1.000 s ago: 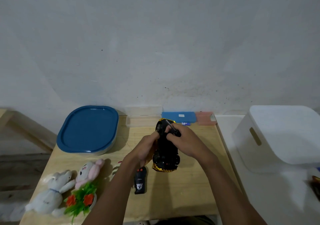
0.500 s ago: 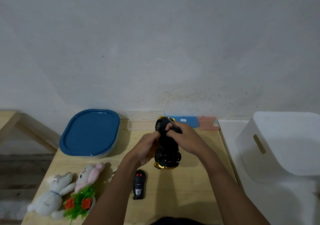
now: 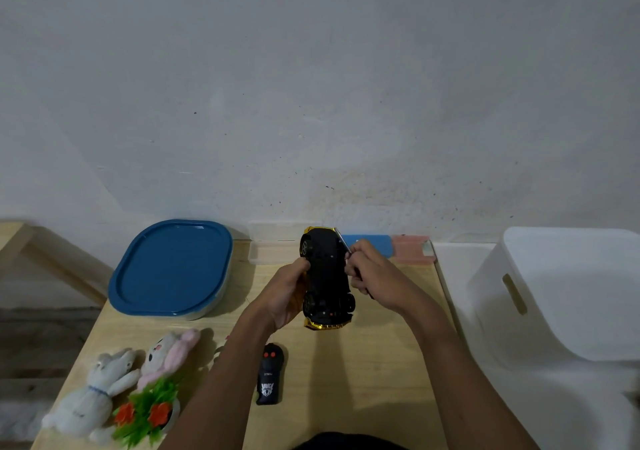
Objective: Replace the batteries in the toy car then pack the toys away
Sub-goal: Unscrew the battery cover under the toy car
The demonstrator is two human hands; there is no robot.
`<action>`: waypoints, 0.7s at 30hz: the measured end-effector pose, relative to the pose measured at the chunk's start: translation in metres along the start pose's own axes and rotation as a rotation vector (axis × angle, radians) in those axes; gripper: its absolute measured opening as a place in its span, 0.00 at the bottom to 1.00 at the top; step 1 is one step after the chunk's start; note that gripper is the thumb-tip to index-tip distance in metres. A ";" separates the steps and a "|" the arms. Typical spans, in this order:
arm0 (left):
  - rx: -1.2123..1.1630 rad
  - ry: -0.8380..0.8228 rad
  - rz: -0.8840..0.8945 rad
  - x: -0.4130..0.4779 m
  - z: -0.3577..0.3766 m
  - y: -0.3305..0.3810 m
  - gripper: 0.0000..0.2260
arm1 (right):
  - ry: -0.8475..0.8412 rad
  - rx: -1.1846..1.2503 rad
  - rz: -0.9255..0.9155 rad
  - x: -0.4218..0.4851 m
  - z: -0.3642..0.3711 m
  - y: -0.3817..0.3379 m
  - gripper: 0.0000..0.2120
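A gold toy car (image 3: 325, 276) is held upside down above the wooden table (image 3: 367, 373), its black underside and wheels facing me. My left hand (image 3: 287, 293) grips its left side. My right hand (image 3: 375, 278) holds a thin screwdriver (image 3: 343, 243) whose metal shaft points up along the car's right edge. A black remote control (image 3: 269, 373) lies on the table in front of the car. Two plush rabbits, one grey-white (image 3: 93, 394) and one pink-white (image 3: 169, 352), lie at the front left beside a small plant with red flowers (image 3: 145, 411).
A container with a blue lid (image 3: 169, 269) stands at the back left. A clear box (image 3: 273, 248), a blue case (image 3: 375, 243) and a pink case (image 3: 412, 247) line the back edge by the wall. A white storage bin (image 3: 561, 293) stands to the right.
My right hand slid off the car's underside to its right edge, and the screwdriver tip now points up beside the car. The left hand keeps its grip on the car.
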State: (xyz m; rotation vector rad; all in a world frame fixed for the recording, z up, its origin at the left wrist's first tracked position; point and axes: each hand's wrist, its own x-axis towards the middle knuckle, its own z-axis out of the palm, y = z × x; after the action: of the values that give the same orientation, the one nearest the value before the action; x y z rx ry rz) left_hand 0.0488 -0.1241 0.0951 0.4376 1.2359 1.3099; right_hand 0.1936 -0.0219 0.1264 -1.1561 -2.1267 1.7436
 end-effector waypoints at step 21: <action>0.015 0.069 0.020 0.006 -0.001 -0.012 0.14 | 0.024 -0.343 -0.007 -0.013 -0.028 -0.002 0.08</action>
State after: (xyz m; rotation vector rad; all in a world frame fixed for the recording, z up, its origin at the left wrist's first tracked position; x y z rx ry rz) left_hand 0.0519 -0.1224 0.0824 0.4190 1.3024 1.3433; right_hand 0.2177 -0.0092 0.1411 -1.2350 -2.4785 1.3871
